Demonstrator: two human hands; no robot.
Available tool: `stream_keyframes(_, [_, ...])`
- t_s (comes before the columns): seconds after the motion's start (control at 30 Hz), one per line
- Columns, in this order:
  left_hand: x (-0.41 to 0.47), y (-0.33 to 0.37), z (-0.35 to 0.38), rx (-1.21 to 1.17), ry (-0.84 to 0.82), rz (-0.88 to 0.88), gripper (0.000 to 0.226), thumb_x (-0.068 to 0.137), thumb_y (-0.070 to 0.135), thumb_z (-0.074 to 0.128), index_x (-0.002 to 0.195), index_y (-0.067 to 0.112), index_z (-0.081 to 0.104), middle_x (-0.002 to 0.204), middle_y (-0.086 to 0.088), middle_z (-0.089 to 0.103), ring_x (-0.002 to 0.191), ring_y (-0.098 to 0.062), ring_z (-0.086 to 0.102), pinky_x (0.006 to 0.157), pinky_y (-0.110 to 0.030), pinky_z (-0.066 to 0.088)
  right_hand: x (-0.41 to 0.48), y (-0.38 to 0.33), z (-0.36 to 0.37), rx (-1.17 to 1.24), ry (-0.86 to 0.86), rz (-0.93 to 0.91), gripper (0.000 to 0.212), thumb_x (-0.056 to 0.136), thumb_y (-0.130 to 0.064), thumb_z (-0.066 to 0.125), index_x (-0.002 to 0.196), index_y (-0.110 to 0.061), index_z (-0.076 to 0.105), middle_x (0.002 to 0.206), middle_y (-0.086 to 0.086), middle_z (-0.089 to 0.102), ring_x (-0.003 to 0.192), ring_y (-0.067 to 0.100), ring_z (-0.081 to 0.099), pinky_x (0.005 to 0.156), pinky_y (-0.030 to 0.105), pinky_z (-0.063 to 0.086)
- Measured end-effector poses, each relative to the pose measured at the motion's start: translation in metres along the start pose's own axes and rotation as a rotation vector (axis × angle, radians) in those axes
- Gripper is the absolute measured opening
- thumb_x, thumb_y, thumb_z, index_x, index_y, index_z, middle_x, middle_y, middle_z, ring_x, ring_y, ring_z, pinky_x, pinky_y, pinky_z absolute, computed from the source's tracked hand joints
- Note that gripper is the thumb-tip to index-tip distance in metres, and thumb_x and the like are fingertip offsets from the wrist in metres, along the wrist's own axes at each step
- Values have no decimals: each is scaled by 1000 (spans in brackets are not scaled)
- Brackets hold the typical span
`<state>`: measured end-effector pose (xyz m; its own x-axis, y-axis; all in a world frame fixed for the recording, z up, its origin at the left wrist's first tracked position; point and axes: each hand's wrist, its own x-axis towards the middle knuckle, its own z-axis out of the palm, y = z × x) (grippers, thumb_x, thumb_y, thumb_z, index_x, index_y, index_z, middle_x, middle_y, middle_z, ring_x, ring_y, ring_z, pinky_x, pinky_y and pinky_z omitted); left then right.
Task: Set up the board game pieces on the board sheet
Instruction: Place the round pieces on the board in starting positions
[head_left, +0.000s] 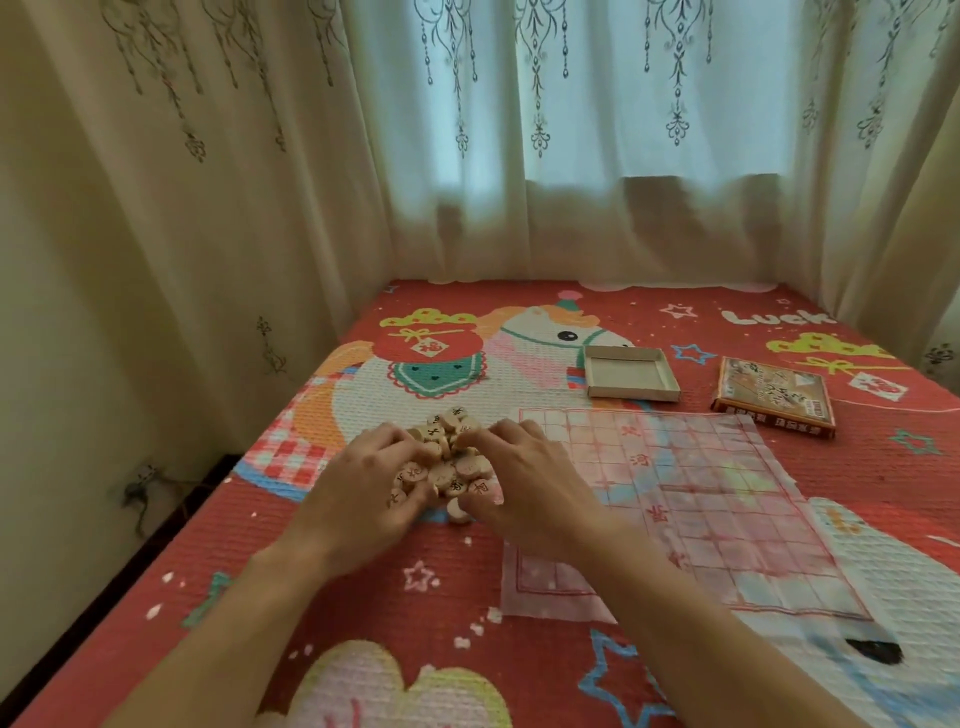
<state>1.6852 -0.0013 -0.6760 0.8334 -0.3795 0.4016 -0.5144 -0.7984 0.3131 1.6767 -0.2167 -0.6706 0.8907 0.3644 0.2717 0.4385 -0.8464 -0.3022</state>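
Observation:
A heap of round wooden game pieces (451, 467) with red and black characters lies on the red bedspread, just left of the board sheet (691, 499). The sheet is thin, translucent and printed with a red grid; it lies flat. My left hand (363, 483) rests on the heap's left side with its fingers curled over several pieces. My right hand (524, 478) covers the heap's right side, fingers bent down onto the pieces, its wrist over the sheet's left edge. Whether either hand grips a piece is hidden.
An empty cardboard box tray (631, 373) lies beyond the sheet. The printed box lid (774, 397) sits further right. Curtains hang around the bed on the far side and on the left. The bed's left edge (171, 519) drops to the floor.

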Motion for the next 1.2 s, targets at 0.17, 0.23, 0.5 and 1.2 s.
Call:
stream_keyframes(0.17, [-15,-3,10,-36,-2,0,22,82,28,78,102,32,71,104,19,58,98,-2,57,85,-24,51,-2,-4,10,-24,4,-24,41,91,-55,63,128,-36,63,120,-7,53,116,19,40,97,40,38])
stream_keyframes(0.23, [-20,-4,9,-85,0,-10,17,82,23,81,94,31,72,100,20,59,95,0,58,83,-19,51,-3,-6,13,-45,16,-48,31,93,-50,60,119,-35,69,114,-7,55,112,19,42,96,41,39])
stream_keyframes(0.5, [-23,-10,8,-188,120,-80,14,90,32,71,78,25,69,81,17,60,78,-7,59,68,-23,47,-1,-11,22,-107,49,-109,30,98,-50,54,116,-31,70,113,-8,64,114,19,45,92,39,35])
stream_keyframes(1.2, [-12,-24,18,-109,134,-162,13,89,28,74,89,35,62,93,19,64,92,-6,58,79,-28,48,17,-18,37,9,188,-28,22,96,-43,61,112,-30,68,112,-12,67,111,17,46,90,39,39])
